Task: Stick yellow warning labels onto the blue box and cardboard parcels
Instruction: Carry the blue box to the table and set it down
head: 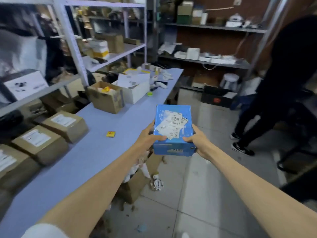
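Observation:
I hold a blue box (173,117) in the air beyond the right edge of the long blue table (82,160). White shipping labels cover its top. My left hand (148,138) grips its left near corner, thumb on top. My right hand (197,140) grips the right near corner the same way. A small yellow warning label (110,134) lies flat on the table, left of the box. Three sealed cardboard parcels (66,125) with white labels sit in a row along the table's left side.
An open cardboard box (106,98) with yellow items and a white box (137,91) stand farther up the table. A waste carton (135,182) of torn paper stands on the floor beneath the table edge. A person in black (274,93) stands at right. Shelves line the walls.

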A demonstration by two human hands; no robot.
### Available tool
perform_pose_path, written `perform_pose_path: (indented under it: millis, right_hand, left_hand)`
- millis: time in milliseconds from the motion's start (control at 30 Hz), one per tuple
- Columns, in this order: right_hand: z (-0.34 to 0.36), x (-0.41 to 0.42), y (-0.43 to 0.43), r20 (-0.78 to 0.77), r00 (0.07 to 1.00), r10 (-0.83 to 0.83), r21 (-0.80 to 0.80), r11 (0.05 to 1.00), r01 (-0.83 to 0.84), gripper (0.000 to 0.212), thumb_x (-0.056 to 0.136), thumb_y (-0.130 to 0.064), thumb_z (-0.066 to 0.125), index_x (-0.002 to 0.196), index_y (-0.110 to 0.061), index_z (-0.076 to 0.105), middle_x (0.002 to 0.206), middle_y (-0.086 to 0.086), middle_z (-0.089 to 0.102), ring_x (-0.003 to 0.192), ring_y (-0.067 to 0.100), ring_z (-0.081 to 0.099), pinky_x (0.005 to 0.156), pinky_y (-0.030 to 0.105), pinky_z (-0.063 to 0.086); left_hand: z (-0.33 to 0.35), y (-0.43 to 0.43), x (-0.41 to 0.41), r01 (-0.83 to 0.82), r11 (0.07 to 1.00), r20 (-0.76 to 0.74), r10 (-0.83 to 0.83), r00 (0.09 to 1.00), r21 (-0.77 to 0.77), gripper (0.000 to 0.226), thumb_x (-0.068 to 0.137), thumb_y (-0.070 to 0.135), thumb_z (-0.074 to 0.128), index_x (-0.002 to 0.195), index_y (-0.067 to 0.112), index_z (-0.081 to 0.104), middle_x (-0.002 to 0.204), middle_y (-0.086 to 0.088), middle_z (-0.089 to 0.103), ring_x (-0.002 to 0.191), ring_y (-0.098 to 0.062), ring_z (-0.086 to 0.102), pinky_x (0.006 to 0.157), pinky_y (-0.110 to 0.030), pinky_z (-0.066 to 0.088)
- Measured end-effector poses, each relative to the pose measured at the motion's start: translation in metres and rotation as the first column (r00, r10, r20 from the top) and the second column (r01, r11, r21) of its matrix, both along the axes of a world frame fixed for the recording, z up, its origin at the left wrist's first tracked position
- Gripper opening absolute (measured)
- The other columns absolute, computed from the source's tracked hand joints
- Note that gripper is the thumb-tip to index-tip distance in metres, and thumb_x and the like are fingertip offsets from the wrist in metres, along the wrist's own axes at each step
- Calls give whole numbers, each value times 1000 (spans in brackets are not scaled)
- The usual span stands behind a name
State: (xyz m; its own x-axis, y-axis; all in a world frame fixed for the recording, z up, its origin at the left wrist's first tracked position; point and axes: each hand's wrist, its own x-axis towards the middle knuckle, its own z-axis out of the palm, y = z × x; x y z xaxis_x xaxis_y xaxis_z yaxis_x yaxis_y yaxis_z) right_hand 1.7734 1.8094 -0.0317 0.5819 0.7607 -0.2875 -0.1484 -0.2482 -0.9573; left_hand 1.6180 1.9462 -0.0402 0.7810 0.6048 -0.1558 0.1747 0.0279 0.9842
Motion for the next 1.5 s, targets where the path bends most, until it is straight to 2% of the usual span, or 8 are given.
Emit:
perform_pose_path:
  millis: [133,267,433,633,900,1100,1300,1500]
  right_hand:
    - [-8,40,69,-36,985,169,8,986,-169,59,91,5,54,138,-28,41,127,-1,63,95,17,68,58,30,57]
    - [-6,63,131,33,945,325,-23,946,-324,59,88,8,55,135,-26,45,124,1,64,107,23,63,91,45,54]
    - [-2,53,199,7,853,522,-24,853,-522,55,87,13,53,124,-27,47,114,3,66,100,24,65,81,38,56]
    - [-14,6,270,27,696,718,-89,695,-714,53,87,4,58,127,-28,47,109,-1,65,86,20,64,64,33,51]
    - [-31,-56,334,25,552,833,-141,550,-823,56,87,-1,60,130,-32,44,110,-1,63,86,20,63,64,34,49]
    - [-60,-88,370,-20,464,886,-188,452,-872,55,86,-2,62,124,-37,40,116,0,61,97,26,64,80,46,52]
    - [-115,-89,389,-46,394,918,-204,377,-903,82,77,-1,74,143,-27,34,133,7,53,109,24,63,69,31,56]
    - [-168,-100,401,-79,308,948,-187,289,-939,93,75,5,75,146,-31,27,135,0,47,111,24,59,64,18,56]
  left_hand:
    - [0,36,20,-213,976,-8,213,977,-43,73,79,1,72,134,36,42,100,6,66,86,-8,64,56,-15,49]
    - [1,66,29,-392,918,-62,389,919,-63,80,77,7,75,141,37,39,100,6,66,87,-10,65,61,-23,52]
    - [-7,92,9,-591,803,-89,585,806,-77,84,77,13,75,144,40,32,118,-1,63,97,-16,65,67,-30,56]
    - [-15,122,-39,-774,626,-115,766,633,-95,80,78,8,73,141,38,36,106,2,59,88,-13,60,71,-34,54]
    - [-40,157,-101,-852,505,-93,850,519,-136,81,75,8,76,142,36,39,124,-6,58,97,-19,61,64,-32,53]
    - [-66,173,-131,-896,395,-146,893,426,-201,97,62,12,84,142,34,36,122,-10,60,95,-23,65,60,-31,53]
    - [-115,168,-132,-927,312,-218,909,355,-208,96,65,2,83,139,35,30,119,-8,53,96,-12,58,67,-26,52]
    - [-155,167,-129,-963,204,-289,925,249,-176,100,66,-4,80,143,33,29,121,0,49,108,-19,54,77,-22,54]
